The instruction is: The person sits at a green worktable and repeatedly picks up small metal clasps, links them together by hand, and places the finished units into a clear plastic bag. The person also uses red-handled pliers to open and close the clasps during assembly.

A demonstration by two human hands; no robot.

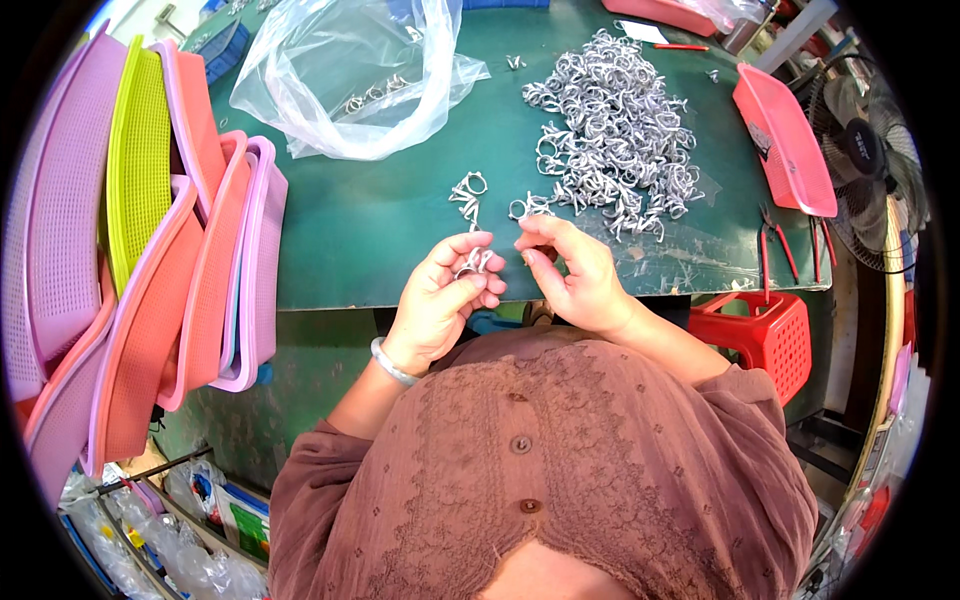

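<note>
Head view: green table (340, 230)
We list silver metalwork (474, 262), frame centre, clasped in the left hand (437, 288); right hand (583, 277) just beside it, whether gripping anything we cannot tell; heaped silver rings (620, 130), upper right; clear bag (428, 112), upper left.

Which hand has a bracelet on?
The left hand, holding silvery metal ring-shaped pieces: a pale, round bangle circles its wrist, while the wrist of the right hand looks bare.

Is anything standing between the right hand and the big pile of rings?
Nothing visible does: the right hand is beside the near edge of the pile, a few rings lying just beyond its fingertips.
</note>
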